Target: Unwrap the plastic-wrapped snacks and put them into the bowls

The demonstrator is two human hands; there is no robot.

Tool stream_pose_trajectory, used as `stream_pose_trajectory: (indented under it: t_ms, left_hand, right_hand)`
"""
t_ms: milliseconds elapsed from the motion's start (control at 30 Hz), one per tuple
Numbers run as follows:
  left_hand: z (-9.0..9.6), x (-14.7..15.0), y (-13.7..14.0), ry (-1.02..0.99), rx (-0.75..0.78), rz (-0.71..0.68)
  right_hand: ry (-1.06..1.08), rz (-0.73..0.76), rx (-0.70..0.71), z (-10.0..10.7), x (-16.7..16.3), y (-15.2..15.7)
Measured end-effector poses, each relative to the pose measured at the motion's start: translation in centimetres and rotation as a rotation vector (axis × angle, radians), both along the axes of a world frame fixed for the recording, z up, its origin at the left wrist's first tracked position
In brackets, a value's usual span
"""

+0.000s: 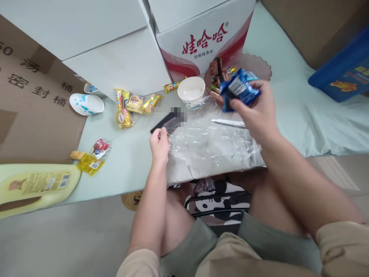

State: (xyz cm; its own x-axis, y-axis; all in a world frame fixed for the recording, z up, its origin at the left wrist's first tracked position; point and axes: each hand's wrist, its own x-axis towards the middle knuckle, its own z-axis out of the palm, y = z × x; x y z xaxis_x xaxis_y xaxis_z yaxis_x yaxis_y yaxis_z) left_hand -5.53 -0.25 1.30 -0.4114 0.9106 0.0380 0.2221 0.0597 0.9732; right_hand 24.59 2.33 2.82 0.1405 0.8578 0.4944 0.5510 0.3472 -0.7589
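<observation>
My right hand (263, 109) grips blue snack packets (240, 90) in front of a pinkish ribbed bowl (261, 65); how many packets is unclear. Brown-wrapped snacks (216, 69) lie in that bowl. With closed fingers, my left hand (160, 144) pinches the left edge of a clear plastic bag (207, 142) spread on the table. Just beyond that hand lies a flat black object (163, 122), partly pixelated. A slim white pen-like tool (227, 122) rests by the bag's far side. Behind the bag stands a white paper cup (191, 94).
Yellow snack packets (135, 104) lie to the left, with a tipped paper cup (86, 104) beyond. Nearer are a red-and-white packet (100, 148) and a yellow wrapper (90, 163). A pale yellow bottle (37, 182), white carton (201, 42) and blue container (343, 65) flank the area.
</observation>
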Motion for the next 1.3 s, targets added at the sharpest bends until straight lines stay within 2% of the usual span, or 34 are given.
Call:
stream_pose_trajectory:
  t_ms: [67, 100, 167, 200, 233, 267, 367, 433, 500, 567, 700, 800, 933, 1033, 1133, 1300]
  left_hand:
    - [-0.1, 0.2, -0.3, 0.029, 0.001, -0.056]
    - [-0.1, 0.2, -0.4, 0.042, -0.003, -0.078]
    - [-0.1, 0.2, -0.5, 0.063, -0.013, -0.12]
    - [-0.1, 0.3, -0.5, 0.07, -0.02, -0.149]
    - [-0.1, 0.4, -0.4, 0.073, -0.028, -0.184]
    - [-0.1, 0.5, -0.4, 0.075, -0.035, -0.218]
    - [-0.2, 1.0, -0.1, 0.05, -0.042, -0.243]
    - [-0.4, 1.1, 0.0, -0.022, -0.046, -0.202]
    - [-0.5, 1.1, 0.1, -0.118, -0.081, -0.171]
    - [-0.5, 0.7, 0.1, -0.164, -0.125, -0.163]
    - [-0.3, 0.0, -0.1, -0.142, -0.121, -0.203]
    - [0.2, -0.2, -0.2, -0.24, -0.064, -0.267]
    - [0.7, -0.3, -0.5, -0.422, 0.024, -0.323]
    - [0.7, -0.5, -0.6, -0.489, 0.063, -0.33]
    - [0.5, -1.0, -0.5, -0.453, 0.06, -0.292]
    - [0.3, -1.7, -0.1, -0.234, -0.016, -0.179]
  right_hand:
    - [0.0, -0.194, -0.031, 0.5, 1.1, 1.4]
    - [-0.028, -0.277, 0.003, 0.7, 1.2, 1.4]
    - [-0.129, -0.304, 0.178, 1.1, 0.7, 0.2]
    - [-0.187, -0.216, 0.277, 1.2, 0.0, -0.9]
    - [-0.231, -0.063, 0.349, 1.2, -0.7, -2.1]
    - [-0.261, 0.142, 0.358, 1.1, -1.6, -3.3]
    - [-0.363, 0.702, 0.177, 0.7, -4.0, -6.2]
    - [-0.498, 0.859, 0.042, 0.3, -4.9, -7.2]
    - [-0.653, 0.818, -0.079, 0.0, -5.2, -7.8]
    - [-0.756, 0.669, -0.208, -0.2, -5.2, -7.9]
    - [-0.697, 0.418, -0.417, -0.7, -4.5, -7.0]
    - [-0.531, 0.408, -0.476, -1.1, -4.1, -5.8]
    - [-0.274, 0.385, -0.38, -1.6, -4.0, -4.9]
    - [-0.192, 0.429, -0.346, -1.7, -4.3, -4.8]
    - [-0.001, 0.47, -0.429, -1.5, -4.3, -4.8]
    - [0.517, 0.321, -0.531, -0.9, -3.5, -4.0]
